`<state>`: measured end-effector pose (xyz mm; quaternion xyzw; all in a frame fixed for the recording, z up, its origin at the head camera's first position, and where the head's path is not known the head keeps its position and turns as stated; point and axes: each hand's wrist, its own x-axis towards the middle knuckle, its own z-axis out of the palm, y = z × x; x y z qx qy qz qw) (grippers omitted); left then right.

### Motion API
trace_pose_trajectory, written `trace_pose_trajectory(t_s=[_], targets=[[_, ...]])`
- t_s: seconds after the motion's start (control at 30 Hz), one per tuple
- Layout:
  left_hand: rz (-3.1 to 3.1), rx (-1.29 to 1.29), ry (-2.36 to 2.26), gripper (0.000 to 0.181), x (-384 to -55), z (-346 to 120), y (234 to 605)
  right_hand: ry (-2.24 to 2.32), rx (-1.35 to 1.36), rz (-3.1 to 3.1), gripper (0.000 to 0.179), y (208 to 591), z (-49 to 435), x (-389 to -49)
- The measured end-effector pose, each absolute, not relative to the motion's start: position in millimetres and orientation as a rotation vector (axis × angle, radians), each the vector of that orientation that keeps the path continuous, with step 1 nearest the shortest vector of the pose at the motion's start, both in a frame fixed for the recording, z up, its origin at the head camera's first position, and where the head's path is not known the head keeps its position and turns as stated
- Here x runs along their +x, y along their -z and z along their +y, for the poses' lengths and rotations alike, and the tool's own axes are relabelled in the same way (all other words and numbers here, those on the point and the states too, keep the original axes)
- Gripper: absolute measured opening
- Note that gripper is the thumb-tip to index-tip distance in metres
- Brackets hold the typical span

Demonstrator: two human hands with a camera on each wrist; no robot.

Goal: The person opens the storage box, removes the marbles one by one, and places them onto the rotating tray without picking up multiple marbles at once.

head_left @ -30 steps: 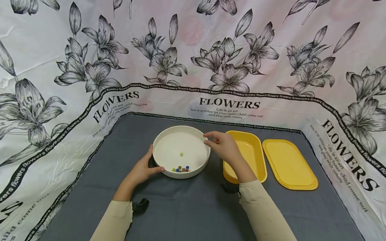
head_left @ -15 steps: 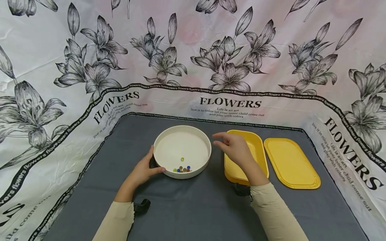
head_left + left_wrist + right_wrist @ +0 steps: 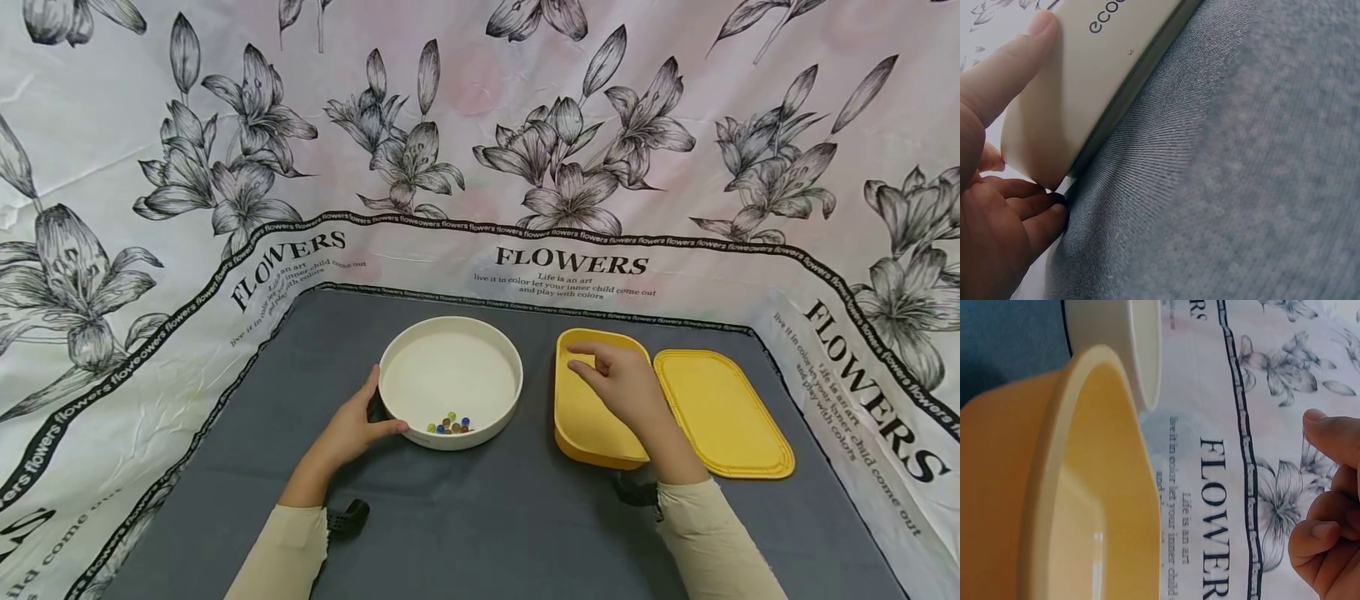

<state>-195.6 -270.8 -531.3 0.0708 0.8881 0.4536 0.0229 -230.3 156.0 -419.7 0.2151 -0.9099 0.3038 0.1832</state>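
Note:
My left hand (image 3: 354,425) grips a round white dish (image 3: 450,360) at its near left side. In the left wrist view, the thumb (image 3: 1019,65) lies on the dish's lettered outer wall, with other fingers at its lower edge. Several small glassy marbles (image 3: 450,425), yellow-green, blue and brown, lie bunched at the dish's near side. Above the yellow box (image 3: 588,417) hovers my right hand (image 3: 622,387), thumb and forefinger apart, nothing visible between them. The right wrist view has the thumb (image 3: 1329,434) apart from curled fingers, beyond the box's rim.
To the right of the box, a flat yellow lid (image 3: 731,417) lies on the grey cloth (image 3: 465,525). A white fabric backdrop (image 3: 420,242) printed with flowers and lettering stands behind and along both sides.
My right hand has moved right, from the dish's rim to over the yellow box. One yellow-green marble has rolled down toward the others. The left hand keeps its hold.

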Motion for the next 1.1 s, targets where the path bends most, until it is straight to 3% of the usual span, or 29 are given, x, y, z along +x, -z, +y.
trace_pose_trajectory(t_s=[0.47, 1.1], targets=[[2.787, 0.244, -1.394, 0.121, -195.5, -281.5, 527.5, -0.766, 0.591, -2.495, 0.024, 423.3, 189.8, -219.6], [2.855, 0.264, -1.314, 0.088, -192.8, -298.3, 502.8, -0.644, 0.515, -2.515, 0.023, 428.9, 230.1, -211.6]])
